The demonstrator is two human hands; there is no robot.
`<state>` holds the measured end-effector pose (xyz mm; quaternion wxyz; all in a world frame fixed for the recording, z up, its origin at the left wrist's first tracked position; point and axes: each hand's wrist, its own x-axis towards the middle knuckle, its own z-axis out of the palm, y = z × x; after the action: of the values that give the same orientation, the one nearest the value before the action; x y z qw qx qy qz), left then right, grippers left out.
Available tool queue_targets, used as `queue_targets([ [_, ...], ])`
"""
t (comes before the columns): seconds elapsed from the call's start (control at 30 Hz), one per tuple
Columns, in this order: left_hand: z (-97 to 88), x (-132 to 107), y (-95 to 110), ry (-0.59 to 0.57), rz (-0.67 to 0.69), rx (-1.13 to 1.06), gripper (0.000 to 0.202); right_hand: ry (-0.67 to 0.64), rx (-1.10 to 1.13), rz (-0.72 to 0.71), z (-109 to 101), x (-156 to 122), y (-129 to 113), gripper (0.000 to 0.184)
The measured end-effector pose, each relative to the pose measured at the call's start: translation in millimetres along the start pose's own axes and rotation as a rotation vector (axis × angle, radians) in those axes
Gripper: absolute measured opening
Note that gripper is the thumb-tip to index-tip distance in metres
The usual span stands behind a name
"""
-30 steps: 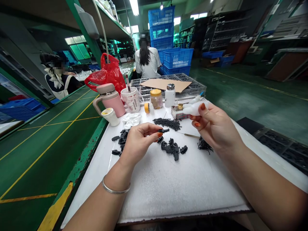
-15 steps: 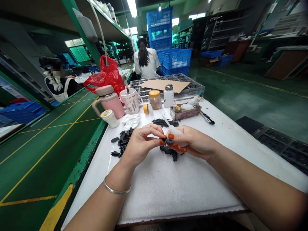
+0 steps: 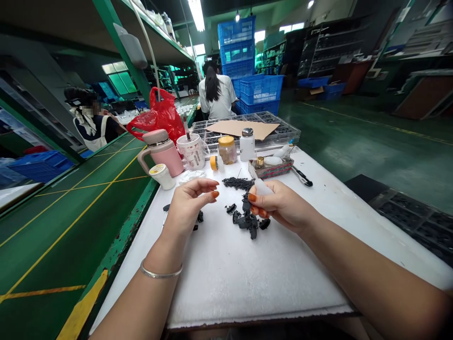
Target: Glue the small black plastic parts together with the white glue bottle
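**A:** On what is the work laid out?

**B:** A white foam sheet [image 3: 230,278] is spread over the bench. A green conveyor belt [image 3: 71,208] marked with yellow lines is seen along its left side.

**A:** And the room?

**B:** Blue crates [image 3: 244,61] are stacked at the back, and dark shelving is seen to the right across a green floor. One person in a white top [image 3: 215,94] is turned away near the crates. Another person [image 3: 90,125] is seated beside the belt.

**A:** What is kept at the far edge of the bench?

**B:** A pink mug [image 3: 163,153], a printed white cup [image 3: 193,151], a yellow-lidded jar [image 3: 227,149], a white bottle [image 3: 247,144] and a red bag [image 3: 159,115] are set there. Clear trays [image 3: 283,126] are stacked behind them, under a cardboard sheet [image 3: 240,127].

**A:** Can any writing be read?

**B:** Print is seen on the cup, but it is too small to be made out.

**A:** How are the hands held?

**B:** A small squeeze bottle [image 3: 262,188] is clamped in the right hand [image 3: 283,208], just above the black plastic parts [image 3: 247,221] heaped on the foam. The left hand [image 3: 187,203] is held just to the left of that heap. Its thumb and forefinger are slightly apart, and nothing is seen gripped between them.
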<state>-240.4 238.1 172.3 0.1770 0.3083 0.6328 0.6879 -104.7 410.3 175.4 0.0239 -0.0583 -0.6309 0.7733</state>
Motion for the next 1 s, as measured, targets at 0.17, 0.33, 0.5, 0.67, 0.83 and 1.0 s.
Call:
queue_targets([
  [0.17, -4.2, 0, 7, 0.223, 0.114, -0.020, 0.021, 0.112, -0.002, -0.131, -7, 3, -1, 0.030],
  [0.33, -0.6, -2, 27, 0.346, 0.247, -0.019, 0.020, 0.221, 0.027, -0.209, -14, 1, -6, 0.030],
  [0.5, 17.0, 22, 37, 0.032, 0.121, 0.283, 0.024, 0.433, 0.068, -0.253, -18, -4, -17, 0.026],
  [0.67, 46.5, 58, 7, -0.371, 0.193, 0.907, 0.014, 0.513, 0.060, -0.284, -19, -1, -16, 0.024],
  [0.83, 62.5, 71, -24, -0.396, 0.304, 1.277, 0.025, 0.506, 0.013, -0.290, -19, 2, -14, 0.027],
  [1.0, 48.0, 75, -31, -0.354, 0.280, 1.297, 0.024, 0.503, 0.007, -0.294, -17, 2, -13, 0.023],
])
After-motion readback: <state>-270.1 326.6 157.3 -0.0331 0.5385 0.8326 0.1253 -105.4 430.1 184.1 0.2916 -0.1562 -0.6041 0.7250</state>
